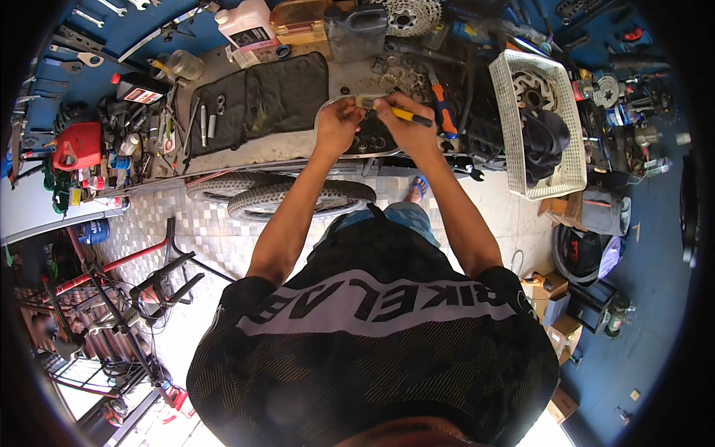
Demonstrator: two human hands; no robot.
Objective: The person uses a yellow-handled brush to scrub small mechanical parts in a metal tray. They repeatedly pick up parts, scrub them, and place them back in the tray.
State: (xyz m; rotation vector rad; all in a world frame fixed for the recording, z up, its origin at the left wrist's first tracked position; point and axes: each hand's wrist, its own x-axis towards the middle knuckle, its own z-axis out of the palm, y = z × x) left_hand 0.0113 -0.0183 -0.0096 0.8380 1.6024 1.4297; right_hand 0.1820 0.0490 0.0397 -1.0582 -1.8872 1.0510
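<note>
Both hands meet over a shallow tray [322,113] at the near edge of the workbench. My right hand [411,132] is closed around a slim tool with a yellow-and-black handle [406,115], whose black end points right. The tool's kind is unclear. My left hand [339,128] has its fingers pinched together close to the tool's other end. A small pale piece [365,102] shows between the hands; whether the left fingers grip it is hard to make out. Several small round dark parts [372,141] lie in the tray below.
A dark cloth mat [261,97] lies to the left, beside a silver rod-like tool [203,127]. Orange-and-blue pliers [445,112] rest right of my hands. Farther right stands a white plastic basket [573,141]. Bottles [357,33] line the back; bicycle tires [298,200] sit below the bench.
</note>
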